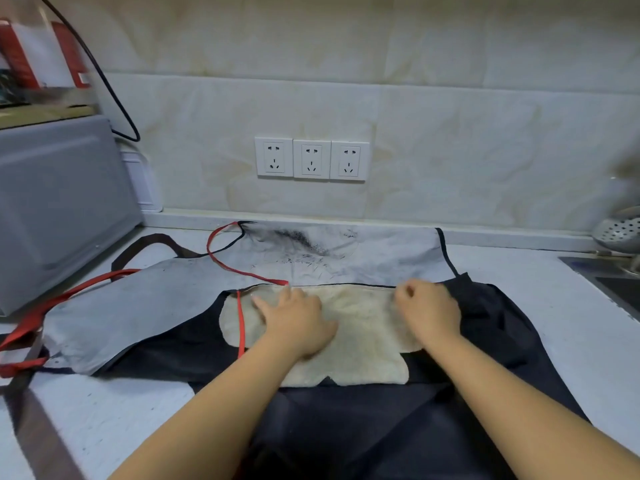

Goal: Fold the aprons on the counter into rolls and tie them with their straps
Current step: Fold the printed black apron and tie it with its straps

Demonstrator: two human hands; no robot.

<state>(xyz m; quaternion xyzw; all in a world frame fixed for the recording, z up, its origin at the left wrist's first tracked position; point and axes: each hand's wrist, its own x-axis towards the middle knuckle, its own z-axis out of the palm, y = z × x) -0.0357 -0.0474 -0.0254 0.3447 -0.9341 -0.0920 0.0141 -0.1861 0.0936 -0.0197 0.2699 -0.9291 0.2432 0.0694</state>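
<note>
Head view: a dark apron (381, 427) lies spread on a pale counter (554, 323), partly over a grey apron (121, 313) whose red strap (239, 268) loops beside it. A cream fleece patch (360, 341) sits on the dark apron. The left hand (294, 323) presses flat on the patch, fingers spread. The right hand (429, 310) is curled, pinching the patch's upper edge. Three wall sockets (311, 159) sit behind.

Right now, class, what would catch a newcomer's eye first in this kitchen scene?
Two bare hands, the left hand flat and the right hand curled, press a cream fleecy patch on a dark apron at the counter's centre. Red straps trail off left, and three white wall sockets sit on the wall behind.
</note>
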